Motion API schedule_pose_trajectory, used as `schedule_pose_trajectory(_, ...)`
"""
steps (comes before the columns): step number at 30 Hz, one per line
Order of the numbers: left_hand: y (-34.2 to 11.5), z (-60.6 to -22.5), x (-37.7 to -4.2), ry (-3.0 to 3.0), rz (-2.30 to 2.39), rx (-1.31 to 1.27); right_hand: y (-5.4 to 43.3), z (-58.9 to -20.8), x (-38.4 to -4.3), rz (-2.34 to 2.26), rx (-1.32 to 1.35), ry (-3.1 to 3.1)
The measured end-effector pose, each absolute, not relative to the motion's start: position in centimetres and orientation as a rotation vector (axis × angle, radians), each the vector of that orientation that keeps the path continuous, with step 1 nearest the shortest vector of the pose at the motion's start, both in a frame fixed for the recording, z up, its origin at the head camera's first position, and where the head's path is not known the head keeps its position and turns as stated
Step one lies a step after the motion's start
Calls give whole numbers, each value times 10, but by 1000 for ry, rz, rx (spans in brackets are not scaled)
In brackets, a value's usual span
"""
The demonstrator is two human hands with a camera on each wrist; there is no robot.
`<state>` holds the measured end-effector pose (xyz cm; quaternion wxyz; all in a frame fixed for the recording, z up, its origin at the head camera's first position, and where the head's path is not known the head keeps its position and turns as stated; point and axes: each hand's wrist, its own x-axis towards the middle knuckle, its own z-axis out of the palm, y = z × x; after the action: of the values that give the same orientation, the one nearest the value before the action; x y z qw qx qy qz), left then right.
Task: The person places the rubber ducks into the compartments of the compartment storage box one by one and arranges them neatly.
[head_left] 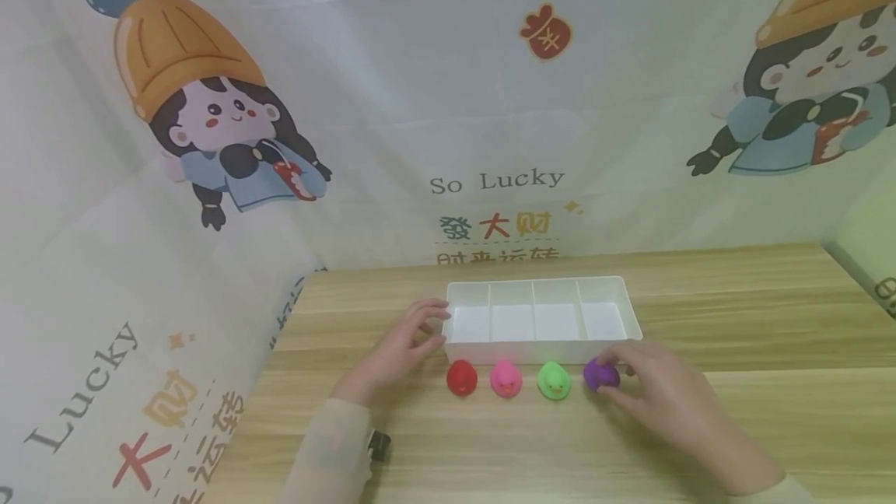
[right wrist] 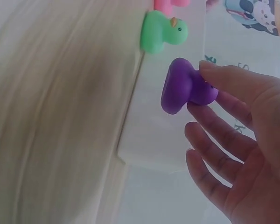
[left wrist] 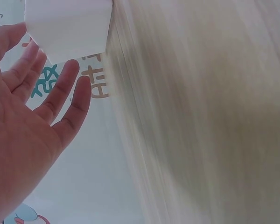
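Right hand (head_left: 661,387) pinches purple rubbery duck (right wrist: 177,88), lifted, near-right of white plastic four-compartment tray (head_left: 518,352); left hand (head_left: 402,339) loosely spread at tray's left end. Red duck (head_left: 462,378), pink duck (head_left: 505,378), green duck (head_left: 554,380) lined up nearside; none inside yet.

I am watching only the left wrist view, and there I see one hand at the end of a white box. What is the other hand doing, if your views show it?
Observer: The right hand pinches a purple duck.
Operator: Thank you. Are there also other ducks on the table?
Observer: Yes, the head view shows a red duck, a pink duck and a green duck in a row along the near side of the white box.
Operator: And how is the inside of this box arranged?
Observer: Three dividers split it into four compartments, side by side.
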<state>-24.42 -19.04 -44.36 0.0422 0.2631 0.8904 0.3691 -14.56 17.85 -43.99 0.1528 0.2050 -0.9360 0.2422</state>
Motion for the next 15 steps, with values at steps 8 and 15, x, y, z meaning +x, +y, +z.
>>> schedule_pose_trajectory(8,-192,-447,-246,2742,1103,859,170,-428,-147,712,668,-2596)
schedule_pose_trajectory(15,-192,-446,-245,2741,1092,867,162,-418,-151,707,680,-2574)
